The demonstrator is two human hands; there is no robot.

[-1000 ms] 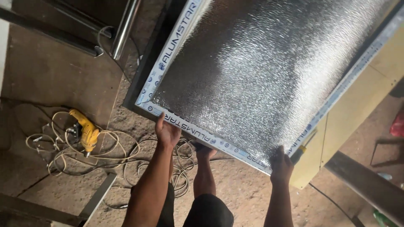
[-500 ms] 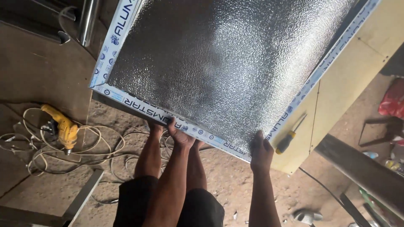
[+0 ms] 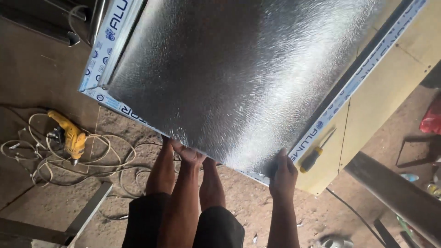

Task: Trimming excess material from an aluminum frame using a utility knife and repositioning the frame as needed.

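Gripping the near edge of a big framed panel (image 3: 239,78) with textured silvery glass, both hands are curled tight around the bottom frame rail. Left hand (image 3: 187,153) has it toward the middle of that edge, right hand (image 3: 283,177) close to the lower right corner. Panel's tilted, up off the dirt floor (image 3: 115,138), and fills most of the view. Its right side runs along a yellowish board (image 3: 390,92) where a screwdriver (image 3: 314,155) lies just beside the frame. Off to the left there's a yellow drill (image 3: 70,137) in a tangle of cord (image 3: 110,158), well apart from the panel, with open dirt between.
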